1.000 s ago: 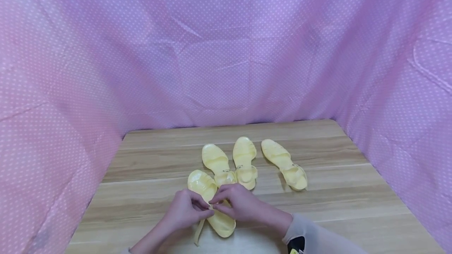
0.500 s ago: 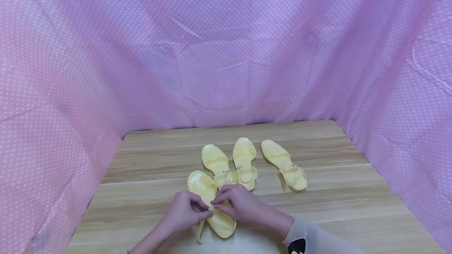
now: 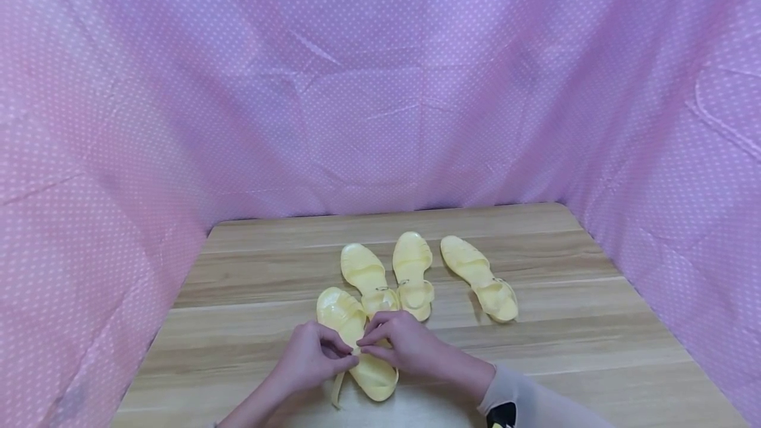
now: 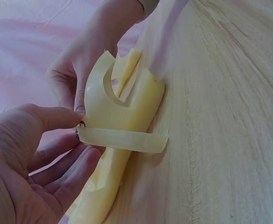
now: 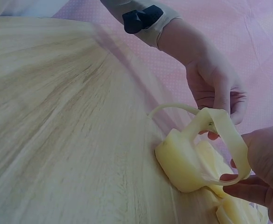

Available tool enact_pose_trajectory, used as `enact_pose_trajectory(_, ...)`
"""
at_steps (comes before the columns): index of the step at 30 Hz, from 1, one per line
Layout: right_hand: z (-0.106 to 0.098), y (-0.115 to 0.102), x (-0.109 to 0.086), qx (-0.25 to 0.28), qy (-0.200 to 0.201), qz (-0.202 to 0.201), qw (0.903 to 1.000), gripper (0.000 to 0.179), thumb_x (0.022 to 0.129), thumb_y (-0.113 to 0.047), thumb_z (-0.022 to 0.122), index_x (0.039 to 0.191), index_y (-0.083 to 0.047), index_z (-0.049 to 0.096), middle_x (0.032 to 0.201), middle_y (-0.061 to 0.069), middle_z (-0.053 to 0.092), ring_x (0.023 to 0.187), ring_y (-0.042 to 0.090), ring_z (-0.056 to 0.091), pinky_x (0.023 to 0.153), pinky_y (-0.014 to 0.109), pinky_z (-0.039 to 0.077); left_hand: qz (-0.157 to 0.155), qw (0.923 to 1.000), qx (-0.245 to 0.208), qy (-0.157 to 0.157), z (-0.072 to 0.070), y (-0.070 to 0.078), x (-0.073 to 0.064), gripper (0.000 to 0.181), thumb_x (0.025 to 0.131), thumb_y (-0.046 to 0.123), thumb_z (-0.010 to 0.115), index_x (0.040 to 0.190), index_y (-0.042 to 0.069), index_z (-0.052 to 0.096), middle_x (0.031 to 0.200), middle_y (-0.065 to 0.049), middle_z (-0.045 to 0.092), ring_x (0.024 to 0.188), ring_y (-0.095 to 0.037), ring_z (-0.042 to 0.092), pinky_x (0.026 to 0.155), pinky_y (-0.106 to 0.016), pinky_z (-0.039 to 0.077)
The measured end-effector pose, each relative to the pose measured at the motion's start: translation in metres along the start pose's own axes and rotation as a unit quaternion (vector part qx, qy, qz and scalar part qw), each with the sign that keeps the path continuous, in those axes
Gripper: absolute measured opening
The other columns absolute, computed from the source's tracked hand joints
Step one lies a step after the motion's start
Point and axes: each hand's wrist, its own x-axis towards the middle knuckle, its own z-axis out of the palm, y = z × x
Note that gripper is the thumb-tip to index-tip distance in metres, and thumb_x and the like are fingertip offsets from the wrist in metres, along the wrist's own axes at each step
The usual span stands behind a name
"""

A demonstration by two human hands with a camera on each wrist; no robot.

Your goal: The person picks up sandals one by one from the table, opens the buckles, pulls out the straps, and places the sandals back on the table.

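Loose strap end [image 3: 337, 391] nearer the sandal [image 3: 376, 378], right fingers [image 3: 374, 333] shifted rightward (only slightly)

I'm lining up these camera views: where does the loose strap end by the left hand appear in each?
Head: strap end, bottom, left of centre.
Left wrist: strap end, just below centre.
Right wrist: strap end, slightly right of centre.
Shared landmark: left hand, beside it in each.

Pale yellow sandals [image 3: 374, 375], brown-streaked tan table [image 3: 565, 349]; pink-lilac cloth [image 3: 380, 84] — white-dotted
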Motion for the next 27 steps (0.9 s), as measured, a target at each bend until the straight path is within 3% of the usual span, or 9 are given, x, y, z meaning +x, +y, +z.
enact_pose_trajectory(12, 0.0017, 0.0018, -0.0002, 0.002, 0.023, -0.010, 0.9997, 0.012, 0.096, -0.017, 0.081, 0.106, -0.012, 0.085, 0.100, -0.003, 0.077, 0.093, 0.000, 0.069, 0.085, 0.005, 0.052, 0.011, 0.9997, -0.014, 0.017, 0.0027, 0.0001, 0.0006, 0.015, 0.080, 0.020, 0.093, 0.080, 0.013, 0.080, 0.078, 0.000, 0.080, 0.065, -0.003, 0.072, 0.060, -0.020, 0.060)
enact_pose_trajectory(17, 0.0008, 0.0022, -0.0006, 0.008, 0.022, -0.006, 0.9997, 0.013, 0.095, -0.015, 0.081, 0.107, -0.011, 0.084, 0.100, -0.002, 0.077, 0.093, 0.001, 0.069, 0.084, 0.006, 0.053, 0.013, 0.9998, -0.011, 0.011, 0.0020, -0.0008, 0.0015, 0.017, 0.080, 0.020, 0.093, 0.079, 0.013, 0.078, 0.077, 0.001, 0.079, 0.064, -0.003, 0.071, 0.057, -0.021, 0.059)
enact_pose_trajectory(21, 0.0013, 0.0021, 0.0003, 0.014, 0.019, 0.001, 0.9997, 0.016, 0.096, -0.016, 0.080, 0.111, -0.011, 0.083, 0.100, -0.002, 0.077, 0.086, 0.005, 0.068, 0.076, 0.005, 0.051, 0.008, 0.9999, -0.008, 0.005, 0.0009, -0.0012, 0.0017, 0.017, 0.081, 0.019, 0.093, 0.078, 0.012, 0.077, 0.077, 0.001, 0.078, 0.064, -0.002, 0.070, 0.058, -0.020, 0.059)
enact_pose_trajectory(27, 0.0005, 0.0004, 0.0028, -0.010, 0.006, -0.001, 0.9999, 0.016, 0.099, -0.018, 0.077, 0.114, -0.015, 0.083, 0.099, -0.004, 0.074, 0.083, 0.005, 0.065, 0.073, 0.003, 0.046, 0.010, 0.9999, -0.009, 0.000, -0.0003, -0.0009, 0.0026, 0.018, 0.081, 0.020, 0.093, 0.078, 0.012, 0.077, 0.078, 0.001, 0.078, 0.065, -0.003, 0.071, 0.059, -0.021, 0.059)
